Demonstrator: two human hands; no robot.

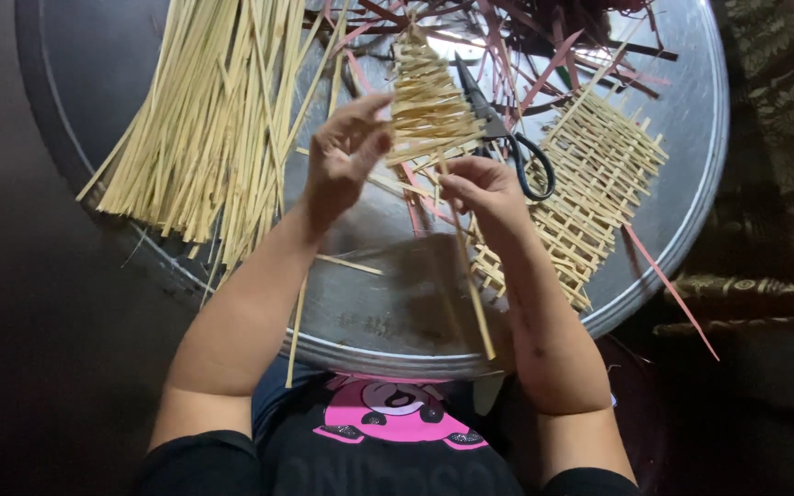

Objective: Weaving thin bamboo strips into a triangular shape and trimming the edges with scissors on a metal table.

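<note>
We note the tapering woven strip piece (426, 106) upright at upper centre, pinched by left hand (346, 156) fingers, right hand (482, 188) gripping its trailing strip (470, 276) below.

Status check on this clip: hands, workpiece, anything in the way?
Left hand and right hand both gripping the small woven straw piece. Scissors lie just behind it, untouched.
</note>
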